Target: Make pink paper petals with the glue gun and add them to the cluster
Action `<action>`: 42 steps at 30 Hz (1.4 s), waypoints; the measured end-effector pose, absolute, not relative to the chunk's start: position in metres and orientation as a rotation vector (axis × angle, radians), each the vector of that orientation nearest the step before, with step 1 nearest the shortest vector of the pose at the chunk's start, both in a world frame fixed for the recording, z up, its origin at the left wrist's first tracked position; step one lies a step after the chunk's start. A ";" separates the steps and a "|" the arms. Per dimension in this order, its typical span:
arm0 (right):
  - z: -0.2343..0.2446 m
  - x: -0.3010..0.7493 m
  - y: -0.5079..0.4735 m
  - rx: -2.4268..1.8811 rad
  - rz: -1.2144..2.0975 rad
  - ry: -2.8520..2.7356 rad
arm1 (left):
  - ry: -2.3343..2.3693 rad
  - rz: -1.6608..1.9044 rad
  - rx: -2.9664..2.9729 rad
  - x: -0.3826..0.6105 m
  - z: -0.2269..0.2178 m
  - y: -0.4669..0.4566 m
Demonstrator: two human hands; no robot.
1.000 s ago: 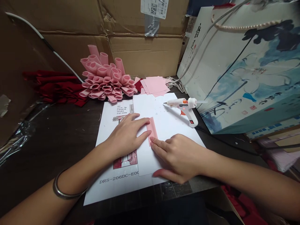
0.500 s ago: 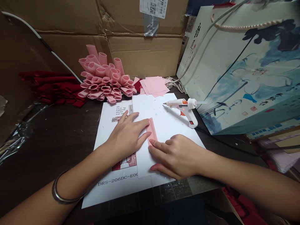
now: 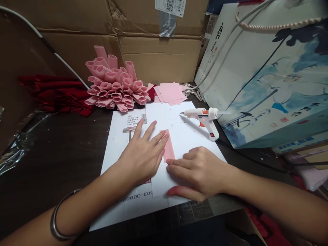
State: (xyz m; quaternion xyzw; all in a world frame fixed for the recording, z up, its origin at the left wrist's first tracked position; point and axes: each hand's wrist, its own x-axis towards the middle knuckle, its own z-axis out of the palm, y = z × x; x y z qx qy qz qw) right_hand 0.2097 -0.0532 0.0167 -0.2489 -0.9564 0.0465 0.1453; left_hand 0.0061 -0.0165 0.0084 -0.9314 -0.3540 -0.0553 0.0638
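Observation:
A small pink paper strip [image 3: 169, 147] lies on a white sheet [image 3: 179, 136] in the middle of the dark table. My left hand [image 3: 142, 153] lies flat with fingers spread, its fingertips resting on the strip's left edge. My right hand [image 3: 197, 171] rests on the white sheet just below the strip, fingers stretched toward its lower end and touching it. A metal bangle [image 3: 57, 222] circles my left wrist. Neither hand grips anything.
A white glue gun [image 3: 205, 118] stands on the sheet to the right. A bundle of pink paper rolls [image 3: 115, 85] and a stack of pink squares [image 3: 170, 93] lie behind. Red paper [image 3: 53, 92] at left, cardboard boxes [image 3: 153, 54] behind, a painted gift bag [image 3: 269, 75] at right.
My left fingers have spread wider and slid up over the strip; the strip now lies flatter on the sheet. My right hand has shifted slightly right.

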 end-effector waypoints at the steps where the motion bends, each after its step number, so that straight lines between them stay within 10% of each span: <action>1: 0.016 0.210 -0.052 -0.774 0.196 -2.654 | -1.057 -0.174 -2.806 0.006 0.008 -0.017; 23: 0.015 0.201 -0.035 -1.654 0.585 -2.212 | -1.487 -0.525 -2.926 -0.001 -0.002 0.013; 42: 0.018 0.207 -0.027 -1.230 1.314 -1.676 | -2.031 -2.171 -2.854 -0.001 0.009 0.009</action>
